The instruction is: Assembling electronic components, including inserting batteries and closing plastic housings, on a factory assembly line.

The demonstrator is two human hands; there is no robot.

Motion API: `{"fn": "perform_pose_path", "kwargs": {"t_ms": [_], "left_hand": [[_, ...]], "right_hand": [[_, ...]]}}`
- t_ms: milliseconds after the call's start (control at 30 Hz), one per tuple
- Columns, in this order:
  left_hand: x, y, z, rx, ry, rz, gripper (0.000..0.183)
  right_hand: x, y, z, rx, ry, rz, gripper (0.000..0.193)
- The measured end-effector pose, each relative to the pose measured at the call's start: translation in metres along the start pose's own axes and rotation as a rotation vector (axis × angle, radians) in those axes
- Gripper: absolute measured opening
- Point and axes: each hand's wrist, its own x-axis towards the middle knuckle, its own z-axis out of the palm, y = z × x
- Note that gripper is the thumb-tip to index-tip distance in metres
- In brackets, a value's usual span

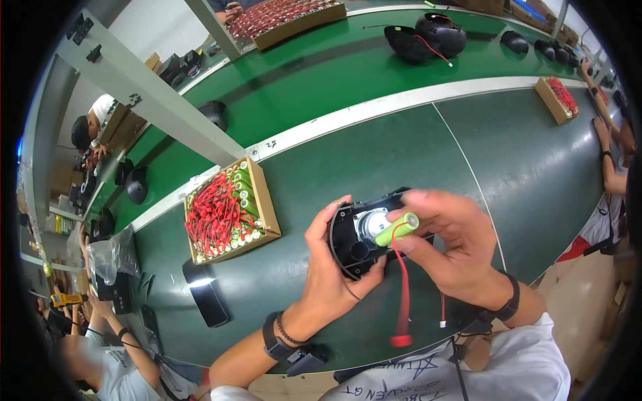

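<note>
My left hand (pixel 329 267) is wrapped round a black plastic housing (pixel 346 235) with a curved rim, held above the green bench. Inside the housing sits a round silver-and-white speaker (pixel 372 224). Over its open side, my right hand (pixel 449 242) pinches a green cylindrical battery (pixel 396 230) between thumb and fingers, tilted across the speaker. Red wires (pixel 402 294) hang down from the battery toward the bench edge. A small white connector (pixel 442 323) dangles on a red wire further right. Whether the battery touches the housing, I cannot tell.
A cardboard box (pixel 269 208) of green batteries with red wires stands left of my hands, near a phone (pixel 208 302). Behind a white rail runs a green conveyor (pixel 307 83) carrying black shells (pixel 428 39). Another battery box (pixel 555 100) lies far right. Co-workers sit at both sides.
</note>
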Motion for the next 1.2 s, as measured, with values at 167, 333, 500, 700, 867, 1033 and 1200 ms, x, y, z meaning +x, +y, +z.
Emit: {"fn": "perform_pose_path", "kwargs": {"t_ms": [167, 333, 500, 700, 867, 1033, 1200], "left_hand": [[-0.002, 0.004, -0.003, 0.036, -0.012, 0.027, 0.112], [-0.004, 0.0, -0.001, 0.003, -0.011, 0.024, 0.112], [-0.001, 0.004, -0.004, 0.032, -0.029, 0.058, 0.111], [0.001, 0.002, -0.005, 0.088, -0.04, 0.126, 0.11], [0.0, -0.001, -0.005, 0.028, -0.038, 0.09, 0.115], [-0.003, 0.001, -0.011, -0.027, -0.068, 0.085, 0.11], [0.0, 0.012, -0.012, -0.146, -0.119, -0.11, 0.101]], "right_hand": [[-0.003, 0.009, 0.001, -0.314, -0.251, -0.283, 0.03], [-0.001, 0.013, -0.001, -0.418, -0.279, -0.407, 0.026], [0.005, 0.011, -0.006, -0.414, -0.357, -0.407, 0.023], [0.005, 0.014, -0.007, -0.434, -0.458, -0.423, 0.026], [0.006, 0.009, -0.005, -0.608, -0.426, -0.422, 0.031], [0.0, -0.002, -0.006, -0.742, -0.512, -0.435, 0.039], [0.01, -0.004, -0.02, -0.695, -0.544, -0.368, 0.057]]}}
